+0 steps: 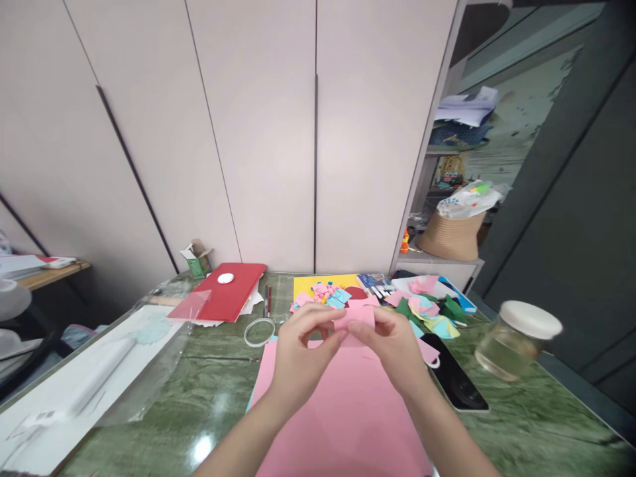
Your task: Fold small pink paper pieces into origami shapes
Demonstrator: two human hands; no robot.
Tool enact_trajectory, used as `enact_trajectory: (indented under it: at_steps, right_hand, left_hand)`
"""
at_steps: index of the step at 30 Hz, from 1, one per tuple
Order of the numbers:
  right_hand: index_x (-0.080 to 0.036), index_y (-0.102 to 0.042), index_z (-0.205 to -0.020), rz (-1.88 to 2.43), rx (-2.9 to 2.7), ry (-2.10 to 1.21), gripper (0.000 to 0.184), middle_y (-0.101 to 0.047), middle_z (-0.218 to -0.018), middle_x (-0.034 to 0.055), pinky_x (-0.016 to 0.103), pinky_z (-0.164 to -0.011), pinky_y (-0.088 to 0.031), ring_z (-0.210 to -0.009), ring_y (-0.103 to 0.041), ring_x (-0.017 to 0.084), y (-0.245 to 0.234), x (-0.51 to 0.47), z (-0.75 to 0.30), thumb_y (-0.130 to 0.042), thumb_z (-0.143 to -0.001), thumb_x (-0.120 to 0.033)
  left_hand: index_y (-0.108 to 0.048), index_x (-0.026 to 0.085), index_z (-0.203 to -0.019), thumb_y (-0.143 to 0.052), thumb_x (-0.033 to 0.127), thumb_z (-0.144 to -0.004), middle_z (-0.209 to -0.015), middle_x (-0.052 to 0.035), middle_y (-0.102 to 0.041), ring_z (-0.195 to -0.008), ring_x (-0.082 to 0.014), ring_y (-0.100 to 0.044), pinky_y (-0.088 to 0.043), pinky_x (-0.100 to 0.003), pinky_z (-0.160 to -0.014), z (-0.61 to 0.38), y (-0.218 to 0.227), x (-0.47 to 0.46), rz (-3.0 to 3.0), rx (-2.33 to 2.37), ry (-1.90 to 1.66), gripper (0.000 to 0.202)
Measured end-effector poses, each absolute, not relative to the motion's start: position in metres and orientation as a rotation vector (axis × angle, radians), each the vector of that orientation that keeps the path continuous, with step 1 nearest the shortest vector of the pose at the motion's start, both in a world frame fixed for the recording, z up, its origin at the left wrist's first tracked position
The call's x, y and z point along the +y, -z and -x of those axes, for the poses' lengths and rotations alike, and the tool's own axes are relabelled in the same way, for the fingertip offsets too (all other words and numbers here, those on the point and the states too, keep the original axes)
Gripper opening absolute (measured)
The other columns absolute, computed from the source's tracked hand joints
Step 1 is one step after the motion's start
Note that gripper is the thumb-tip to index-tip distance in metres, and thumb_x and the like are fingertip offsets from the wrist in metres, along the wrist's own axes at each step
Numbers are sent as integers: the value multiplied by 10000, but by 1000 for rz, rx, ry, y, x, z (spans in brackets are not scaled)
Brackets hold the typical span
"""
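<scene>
A small piece of pink paper is held up between both hands at the middle of the head view. My left hand pinches its left edge between thumb and fingers. My right hand grips the right side, its thumb pressed on the paper's near face. Beneath the hands lies a large pink sheet, with a light blue edge showing under its left side. Beyond them, small pink and blue paper pieces are heaped on a yellow sheet.
A red folder with a white round object, a tape roll and pens lie to the left. Right are coloured paper scraps, a black phone and a lidded jar. Cabinet doors stand behind.
</scene>
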State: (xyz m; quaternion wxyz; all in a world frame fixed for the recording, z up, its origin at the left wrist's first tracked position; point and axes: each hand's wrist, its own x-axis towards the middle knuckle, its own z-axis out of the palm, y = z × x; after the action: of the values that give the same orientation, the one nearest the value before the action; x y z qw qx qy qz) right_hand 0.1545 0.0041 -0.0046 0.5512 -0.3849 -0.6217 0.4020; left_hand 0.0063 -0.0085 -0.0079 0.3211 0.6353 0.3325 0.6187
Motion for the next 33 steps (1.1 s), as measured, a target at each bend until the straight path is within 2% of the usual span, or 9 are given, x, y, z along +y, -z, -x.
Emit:
enact_trajectory:
  at_steps: [7, 11, 17, 25, 33]
  right_hand:
    - [-178, -594, -644, 875, -1452, -1000, 242, -535, -652, -4, 289, -624, -420, -653, -497, 159, 4, 4, -157, -640, -754, -389]
    - [-175, -560, -604, 870, -1402, -948, 272, -453, -618, -23, 258, -567, -367, -609, -437, 132, 8, 7, -159, -642, -758, -384]
    - [-177, -530, -594, 862, -1414, -925, 270, -430, -625, -24, 261, -578, -344, -616, -410, 131, 7, 3, -159, -633, -771, -353]
    - [-187, -556, -598, 800, -1377, -832, 234, -492, -601, -22, 250, -572, -348, -602, -424, 129, 6, 3, -159, -623, -785, -311]
    - [-184, -566, -599, 727, -1326, -920, 244, -497, -603, -20, 261, -571, -334, -596, -420, 127, 14, 6, -160, -634, -787, -323]
  left_hand:
    - [-715, 246, -918, -663, 85, -716, -853, -25, -605, -652, -100, -546, -477, -225, -609, -7, 6, -9, -1646, 870, -1590, 263]
    - [-716, 264, -924, -666, 73, -718, -852, -17, -606, -655, -94, -533, -471, -219, -610, -6, 7, -8, -1641, 830, -1581, 285]
    - [-747, 238, -781, -679, 92, -722, -752, -21, -632, -686, -124, -552, -468, -248, -649, -7, 8, -9, -1649, 801, -1596, 171]
    - [-751, 258, -822, -678, 63, -708, -746, -9, -664, -657, -109, -554, -476, -221, -628, -9, 3, -14, -1654, 796, -1607, 238]
    - [-742, 247, -849, -668, 50, -712, -769, -9, -672, -670, -104, -563, -481, -211, -626, -8, 3, -14, -1676, 756, -1609, 251]
